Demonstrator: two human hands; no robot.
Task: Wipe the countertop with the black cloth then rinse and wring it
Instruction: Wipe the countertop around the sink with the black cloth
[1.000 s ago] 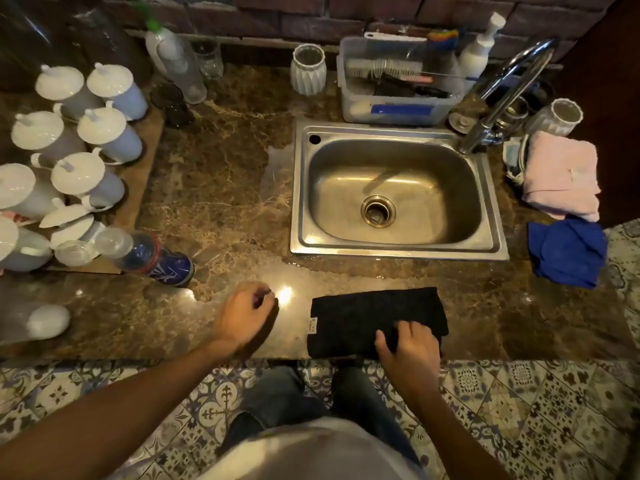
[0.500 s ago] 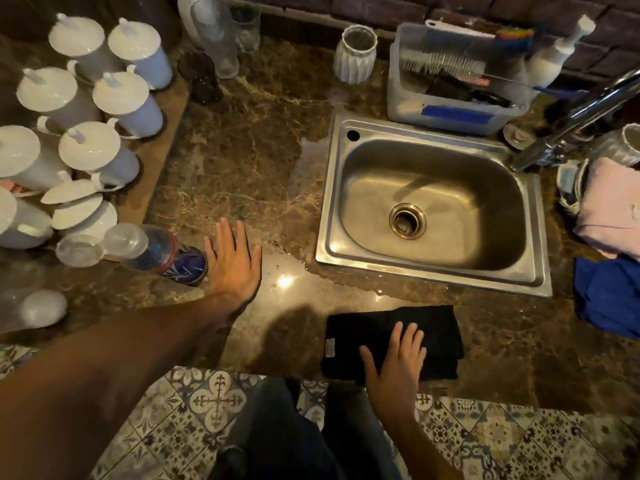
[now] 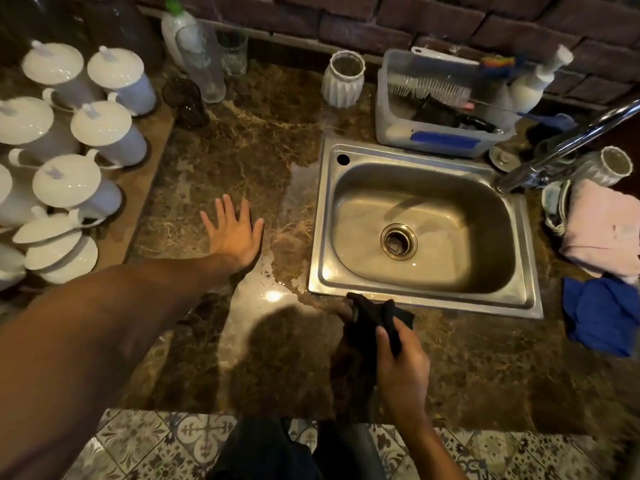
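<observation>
The right hand [image 3: 401,368] has its grip closed round the bunched black cloth [image 3: 375,320], thumb over the fabric, holding it above the brown marbled stone worktop [image 3: 242,143] just in front of the near rim of the rectangular stainless-steel sink [image 3: 426,230]. The cloth's upper end reaches that rim; whether its lower folds touch the worktop cannot be told. The left hand [image 3: 235,233] is spread flat, fingers apart and holding nothing, over the worktop to the left of the sink; whether the palm presses on the stone cannot be told. A wet patch with a bright glint [image 3: 273,296] lies on the stone between the two hands, by the sink's near left corner. The sink is bare, with a round metal drain [image 3: 398,241] in its middle, and a chrome tap [image 3: 568,147] rises at its far right corner. Right of the sink lie a folded pink towel [image 3: 606,230] and, nearer, a crumpled blue cloth [image 3: 602,313]. Behind the sink stands a clear plastic tub of brushes [image 3: 440,109], with a ribbed white jar [image 3: 344,79] to its left. White lidded mugs [image 3: 104,133] crowd a board at the far left
</observation>
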